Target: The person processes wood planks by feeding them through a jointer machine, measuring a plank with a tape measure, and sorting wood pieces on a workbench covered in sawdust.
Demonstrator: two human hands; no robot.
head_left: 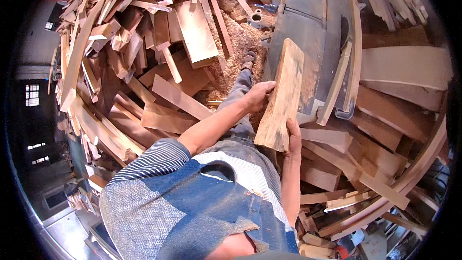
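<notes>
Both your hands hold one long, pale-brown wooden board (283,101), streaked dark along its grain: your left hand (260,96) closes on its left edge, your right hand (294,136) grips its right edge near the lower end. Slightly curved and rough-faced, it points away from you, its long axis tipping rightward at the far end, which overlaps the flat grey metal machine table (304,26). Curly tan shavings (240,33) lie beyond, leftward.
</notes>
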